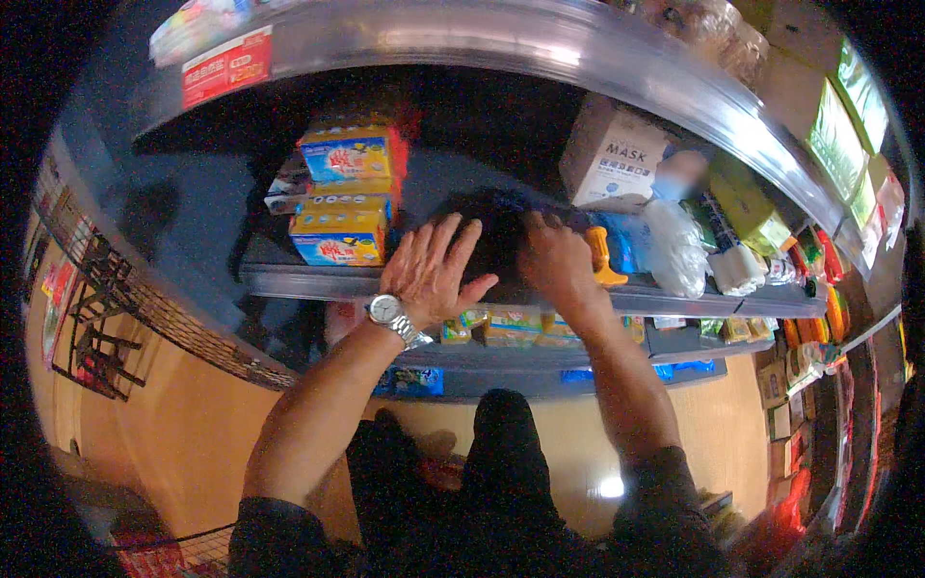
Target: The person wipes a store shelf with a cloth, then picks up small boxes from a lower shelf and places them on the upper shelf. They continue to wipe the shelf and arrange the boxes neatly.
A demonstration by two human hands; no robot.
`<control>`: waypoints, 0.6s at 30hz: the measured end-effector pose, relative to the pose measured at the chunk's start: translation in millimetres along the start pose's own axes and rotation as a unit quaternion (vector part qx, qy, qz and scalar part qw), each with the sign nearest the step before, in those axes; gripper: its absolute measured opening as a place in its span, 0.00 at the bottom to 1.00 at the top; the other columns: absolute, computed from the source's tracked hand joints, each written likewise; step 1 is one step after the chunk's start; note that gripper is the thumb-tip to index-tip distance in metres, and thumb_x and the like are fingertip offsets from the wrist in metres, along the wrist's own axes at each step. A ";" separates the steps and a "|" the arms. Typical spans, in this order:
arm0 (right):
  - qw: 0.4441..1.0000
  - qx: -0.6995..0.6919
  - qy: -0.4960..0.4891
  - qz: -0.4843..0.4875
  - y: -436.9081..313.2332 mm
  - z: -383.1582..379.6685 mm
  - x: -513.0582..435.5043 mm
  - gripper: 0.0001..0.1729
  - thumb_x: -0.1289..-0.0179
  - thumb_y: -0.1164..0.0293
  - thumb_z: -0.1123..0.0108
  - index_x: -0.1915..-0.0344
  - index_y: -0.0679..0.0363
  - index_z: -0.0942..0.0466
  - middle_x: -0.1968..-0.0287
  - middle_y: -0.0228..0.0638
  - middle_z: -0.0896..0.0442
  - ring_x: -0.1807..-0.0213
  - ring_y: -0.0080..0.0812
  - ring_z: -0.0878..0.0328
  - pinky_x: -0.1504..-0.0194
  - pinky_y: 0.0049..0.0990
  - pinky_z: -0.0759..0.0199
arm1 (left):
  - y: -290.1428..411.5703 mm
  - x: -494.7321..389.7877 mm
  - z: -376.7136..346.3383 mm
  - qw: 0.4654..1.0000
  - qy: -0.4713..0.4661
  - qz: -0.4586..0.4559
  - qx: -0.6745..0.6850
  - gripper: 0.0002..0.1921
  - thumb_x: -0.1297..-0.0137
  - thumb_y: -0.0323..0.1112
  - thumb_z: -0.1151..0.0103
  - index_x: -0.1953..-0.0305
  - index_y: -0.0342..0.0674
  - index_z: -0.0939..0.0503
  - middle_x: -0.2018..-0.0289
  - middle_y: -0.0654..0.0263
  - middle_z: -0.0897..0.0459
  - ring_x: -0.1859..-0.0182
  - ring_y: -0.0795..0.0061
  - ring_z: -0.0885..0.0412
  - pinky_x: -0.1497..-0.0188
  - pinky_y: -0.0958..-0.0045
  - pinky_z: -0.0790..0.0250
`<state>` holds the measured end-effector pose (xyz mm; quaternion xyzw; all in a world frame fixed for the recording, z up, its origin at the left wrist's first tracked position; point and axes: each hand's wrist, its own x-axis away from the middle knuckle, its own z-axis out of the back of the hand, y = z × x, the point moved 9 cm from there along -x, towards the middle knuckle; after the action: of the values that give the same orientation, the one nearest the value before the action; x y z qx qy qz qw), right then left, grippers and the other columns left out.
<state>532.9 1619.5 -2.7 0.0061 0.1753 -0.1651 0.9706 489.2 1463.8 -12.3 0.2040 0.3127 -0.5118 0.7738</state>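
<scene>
My left hand [433, 271], with a metal wristwatch [387, 311] on its wrist, lies palm down with its fingers apart over a dark shelf [311, 282]. Just to its left, yellow and blue boxed packs [340, 246] are stacked two high. My right hand [553, 253] has curled fingers at a dark, blurred thing [498, 217] between the hands; whether it grips this cannot be told. An orange plastic handle [603, 256] stands close to the right hand. Beyond it are a blue package [625, 242] and a white plastic bag [676, 249].
A white mask box [614, 155] stands farther back on the shelf. Above runs the edge of an upper shelf [462, 36]. Lower shelves hold yellow packs [513, 326] and blue packs [412, 381]. A wire mesh rack [181, 339] is at the left, and filled shelves line the right.
</scene>
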 end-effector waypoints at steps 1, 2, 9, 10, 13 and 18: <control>0.998 -0.037 0.032 0.036 -9.6 4.0 2.7 0.23 0.42 0.68 0.39 0.46 0.62 0.25 0.55 0.54 0.15 0.55 0.55 0.15 0.57 0.48 0.18 | 1.3 0.5 1.6 1.000 0.012 -0.006 0.000 0.37 0.34 0.63 0.45 0.31 0.44 0.30 0.35 0.52 0.28 0.40 0.44 0.27 0.39 0.45 0.33; 0.994 -0.066 0.059 0.059 -17.8 6.8 6.5 0.21 0.42 0.71 0.39 0.47 0.61 0.25 0.56 0.53 0.15 0.57 0.56 0.15 0.58 0.50 0.19 | -0.9 1.2 -0.6 1.000 -0.001 0.000 0.011 0.40 0.34 0.66 0.48 0.30 0.45 0.32 0.33 0.53 0.30 0.40 0.43 0.28 0.37 0.43 0.35; 0.934 -0.336 0.115 0.020 -15.1 17.1 15.0 0.23 0.43 0.79 0.38 0.45 0.59 0.21 0.59 0.54 0.15 0.56 0.56 0.15 0.53 0.42 0.20 | -3.8 3.8 13.0 0.996 0.080 -0.038 0.030 0.41 0.35 0.64 0.44 0.29 0.42 0.35 0.32 0.48 0.35 0.37 0.38 0.33 0.35 0.42 0.39; 0.905 -0.415 0.083 -0.034 -1.8 13.6 14.7 0.24 0.42 0.81 0.37 0.44 0.61 0.22 0.56 0.50 0.14 0.52 0.46 0.15 0.47 0.34 0.24 | -5.2 4.7 12.5 0.996 0.079 -0.037 0.031 0.41 0.35 0.65 0.45 0.30 0.41 0.35 0.33 0.48 0.35 0.37 0.38 0.33 0.34 0.42 0.39; 0.771 -0.610 0.144 -0.112 32.5 24.7 47.6 0.30 0.41 0.82 0.41 0.36 0.67 0.29 0.40 0.45 0.20 0.38 0.37 0.24 0.34 0.32 0.33 | -5.7 8.3 18.1 0.991 0.123 -0.038 0.031 0.41 0.35 0.65 0.45 0.30 0.41 0.34 0.33 0.47 0.35 0.37 0.38 0.33 0.35 0.43 0.38; 0.514 -0.831 0.155 -0.143 64.2 -22.6 184.9 0.34 0.33 0.79 0.43 0.27 0.63 0.38 0.33 0.40 0.26 0.32 0.38 0.30 0.29 0.36 0.39 | -4.3 5.4 10.0 0.998 0.059 -0.029 0.000 0.34 0.34 0.58 0.42 0.32 0.45 0.31 0.35 0.53 0.31 0.39 0.44 0.29 0.37 0.46 0.34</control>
<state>709.4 1623.0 -90.2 -0.8033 0.3786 -0.0775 0.4531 489.5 1452.1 -8.9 0.2248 0.3638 -0.5211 0.7386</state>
